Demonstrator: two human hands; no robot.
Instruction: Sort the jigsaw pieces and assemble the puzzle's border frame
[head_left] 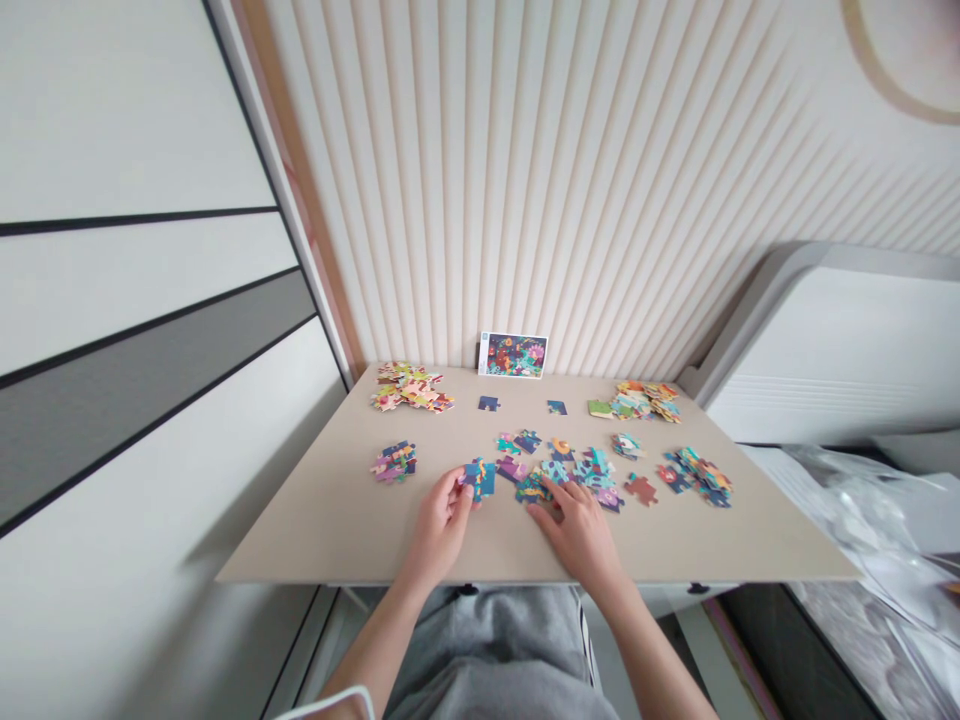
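My left hand point(444, 512) pinches a blue jigsaw puzzle piece point(480, 478) with orange and teal marks, just above the table's front half. To its right, my right hand point(576, 522) rests with fingers spread and tips touching a loose heap of puzzle pieces point(559, 470) in teal, blue and purple. The fingers cover part of that heap. A purple piece point(511, 468) lies between the two hands. Slightly behind are a dark blue piece point(528, 441) and a piece with an orange flower point(561, 449). A brown piece point(641, 488) sits right of the heap.
A picture card point(513, 355) leans on the ribbed wall behind the beige table point(330, 540). Piles of pieces lie at back left point(411, 388), back right point(637, 400), left point(394, 462) and right point(699, 475). Two blue pieces point(489, 403) point(556, 407) lie apart before the card.
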